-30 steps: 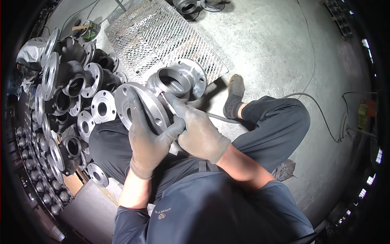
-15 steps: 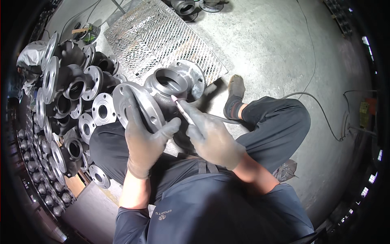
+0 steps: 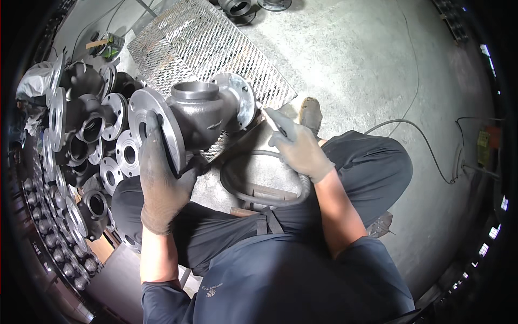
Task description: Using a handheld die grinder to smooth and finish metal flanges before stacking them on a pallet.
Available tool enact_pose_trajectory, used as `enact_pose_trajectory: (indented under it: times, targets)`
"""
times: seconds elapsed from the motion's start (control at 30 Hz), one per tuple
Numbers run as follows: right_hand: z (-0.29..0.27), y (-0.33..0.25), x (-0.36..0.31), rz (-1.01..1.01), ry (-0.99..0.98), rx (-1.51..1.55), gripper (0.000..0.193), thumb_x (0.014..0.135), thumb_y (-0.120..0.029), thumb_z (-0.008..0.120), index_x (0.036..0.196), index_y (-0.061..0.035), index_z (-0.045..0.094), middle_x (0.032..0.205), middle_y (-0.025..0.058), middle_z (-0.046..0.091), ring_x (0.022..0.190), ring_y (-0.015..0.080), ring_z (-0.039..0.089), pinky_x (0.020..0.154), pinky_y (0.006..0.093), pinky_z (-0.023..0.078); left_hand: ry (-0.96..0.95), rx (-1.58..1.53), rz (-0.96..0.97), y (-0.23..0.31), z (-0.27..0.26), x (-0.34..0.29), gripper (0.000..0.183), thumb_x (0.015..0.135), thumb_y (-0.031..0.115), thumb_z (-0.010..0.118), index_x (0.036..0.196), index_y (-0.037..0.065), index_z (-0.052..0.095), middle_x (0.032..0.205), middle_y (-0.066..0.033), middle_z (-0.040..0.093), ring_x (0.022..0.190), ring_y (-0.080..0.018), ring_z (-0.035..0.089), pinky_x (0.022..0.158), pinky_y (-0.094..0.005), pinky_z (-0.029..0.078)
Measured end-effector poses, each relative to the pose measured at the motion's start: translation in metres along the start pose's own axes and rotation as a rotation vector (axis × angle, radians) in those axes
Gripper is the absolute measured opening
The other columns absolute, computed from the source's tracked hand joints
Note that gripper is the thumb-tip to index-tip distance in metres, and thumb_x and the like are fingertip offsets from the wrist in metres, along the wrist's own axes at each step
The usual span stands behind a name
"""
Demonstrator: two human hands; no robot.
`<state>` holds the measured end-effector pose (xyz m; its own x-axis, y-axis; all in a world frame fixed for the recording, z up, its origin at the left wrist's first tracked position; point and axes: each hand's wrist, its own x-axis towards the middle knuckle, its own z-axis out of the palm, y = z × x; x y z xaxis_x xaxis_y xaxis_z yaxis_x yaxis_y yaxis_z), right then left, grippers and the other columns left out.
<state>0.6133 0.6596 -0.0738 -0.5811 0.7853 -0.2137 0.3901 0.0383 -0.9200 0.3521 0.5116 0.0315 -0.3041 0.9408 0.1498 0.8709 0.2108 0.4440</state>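
A dark grey cast valve body (image 3: 198,117) with a round open neck on top hangs over my lap, tilted up to the right. My left hand (image 3: 164,186) is wrapped round its left flange (image 3: 171,129), fingers on the outer face and thumb behind. In my gloved right hand (image 3: 305,151) is a slim pen-shaped tool (image 3: 270,120) with a light tip. That tip sits close to the edge of the right flange (image 3: 247,100); whether it touches I cannot tell. A grey hose (image 3: 229,186) loops below and runs up toward my right hand.
Several flanged castings (image 3: 94,121) are stacked at my left. A metal grating (image 3: 183,46) lies on the floor ahead, with more castings (image 3: 236,6) beyond it. A green container (image 3: 113,47) stands at the far left. Another hose (image 3: 415,127) trails across the floor at right.
The valve body has moved left and turned, its neck now upright and its right flange swung toward my right hand. The tool has moved right, from the neck to that flange.
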Motion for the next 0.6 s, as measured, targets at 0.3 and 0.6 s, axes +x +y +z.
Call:
enact_pose_trajectory:
  times: [0.3,0.6]
  targets:
    - [0.051,0.013,0.055,0.019,-0.043,-0.035,0.059,0.102,-0.007,0.057,0.160,-0.0039,0.052,0.114,0.0376,0.072,0.109,0.0525,0.071,0.096,0.0540,0.056,0.051,0.015,0.020,-0.005,0.007,-0.002,0.111,0.069,-0.004,0.073,0.170,-0.007,0.027,0.167,-0.0293,0.045,0.145,-0.0508,0.051,0.124,-0.0528,0.039]
    - [0.075,0.013,0.037,-0.064,0.064,-0.100,0.060,0.100,-0.007,0.058,0.159,-0.0002,0.052,0.119,0.0380,0.071,0.112,0.0526,0.071,0.098,0.0549,0.055,0.088,0.020,0.004,-0.005,0.008,-0.009,0.110,0.068,-0.006,0.071,0.169,-0.009,0.028,0.168,-0.0319,0.044,0.144,-0.0515,0.053,0.125,-0.0530,0.040]
